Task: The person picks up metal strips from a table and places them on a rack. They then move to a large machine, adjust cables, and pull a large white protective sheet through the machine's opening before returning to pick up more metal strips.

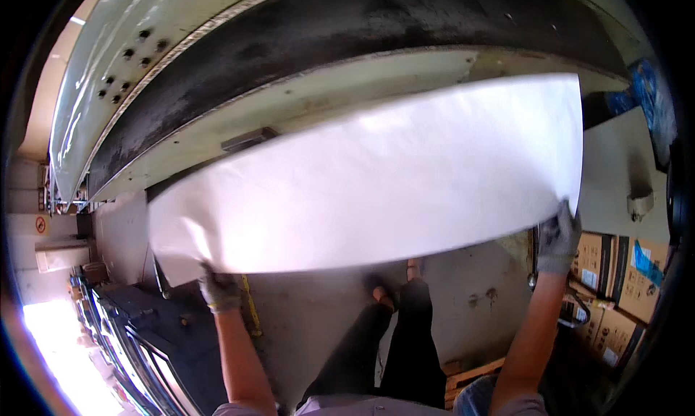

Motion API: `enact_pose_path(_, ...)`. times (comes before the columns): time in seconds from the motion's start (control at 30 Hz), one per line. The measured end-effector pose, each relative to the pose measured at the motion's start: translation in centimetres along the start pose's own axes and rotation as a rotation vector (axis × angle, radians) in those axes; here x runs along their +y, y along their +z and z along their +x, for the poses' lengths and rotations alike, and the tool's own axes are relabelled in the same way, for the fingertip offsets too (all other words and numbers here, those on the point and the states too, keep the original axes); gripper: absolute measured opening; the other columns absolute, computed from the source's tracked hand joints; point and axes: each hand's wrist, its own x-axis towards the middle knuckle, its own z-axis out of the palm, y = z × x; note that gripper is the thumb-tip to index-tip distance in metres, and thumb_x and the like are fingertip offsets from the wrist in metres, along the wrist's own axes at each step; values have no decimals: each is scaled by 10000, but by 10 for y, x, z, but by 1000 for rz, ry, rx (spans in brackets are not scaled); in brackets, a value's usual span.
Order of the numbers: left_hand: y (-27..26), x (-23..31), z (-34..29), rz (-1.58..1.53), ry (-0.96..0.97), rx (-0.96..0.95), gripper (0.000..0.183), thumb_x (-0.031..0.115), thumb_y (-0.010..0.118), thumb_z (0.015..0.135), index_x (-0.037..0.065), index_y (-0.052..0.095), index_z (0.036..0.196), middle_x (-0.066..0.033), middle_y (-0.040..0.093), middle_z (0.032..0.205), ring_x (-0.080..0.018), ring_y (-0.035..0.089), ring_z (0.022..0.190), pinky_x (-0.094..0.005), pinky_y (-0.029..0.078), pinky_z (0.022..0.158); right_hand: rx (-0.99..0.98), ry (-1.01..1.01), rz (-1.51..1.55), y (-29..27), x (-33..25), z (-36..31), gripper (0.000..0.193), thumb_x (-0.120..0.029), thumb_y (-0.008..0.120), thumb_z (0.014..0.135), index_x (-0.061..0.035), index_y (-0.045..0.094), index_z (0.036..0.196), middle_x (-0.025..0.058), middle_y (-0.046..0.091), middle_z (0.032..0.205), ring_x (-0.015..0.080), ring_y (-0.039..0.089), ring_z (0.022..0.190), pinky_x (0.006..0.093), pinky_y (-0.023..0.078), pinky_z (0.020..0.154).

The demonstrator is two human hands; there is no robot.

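Note:
A large, thin white sheet (376, 184) spans the space in front of me, tilted, its right end higher than its left. Whether it is metal or another stiff material I cannot tell. My left hand (219, 289), in a grey work glove, grips the near edge close to the left corner, where the surface dimples. The near right corner is gripped by my right hand (559, 242), gloved as well. Part of the fingers of both hands is hidden by the sheet. Its far edge lies against or just before a pale green machine (405, 72); contact there is unclear.
Across the machine runs a long dark beam (347, 32), with bolts at the left. Cardboard boxes (637, 286) are stacked at the right, beside a wooden pallet (474, 372). A dark cabinet-like unit (156, 329) stands at lower left. My legs are over the grey floor (304, 322).

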Motion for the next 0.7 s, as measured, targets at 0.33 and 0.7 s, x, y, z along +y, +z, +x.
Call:
enact_pose_path(0.33, 81, 126, 151, -53, -43, -300, 256, 432, 538, 958, 193, 629, 967, 65, 433, 538, -48, 370, 420, -188, 299, 360, -389, 36, 267, 146, -52, 109, 168, -152, 689, 875, -65, 657, 1015, 60, 625, 787, 147, 587, 649, 263, 456, 562)
enact_pose_path(0.7, 166, 222, 331, -1587, -261, -261, 493, 509, 411, 954, 76, 439, 1189, -50, 406, 1128, -173, 280, 1012, -313, 159, 857, -421, 0, 336, 343, -53, 185, 75, -109, 544, 936, -49, 568, 975, 158, 636, 811, 267, 644, 631, 366, 586, 536)
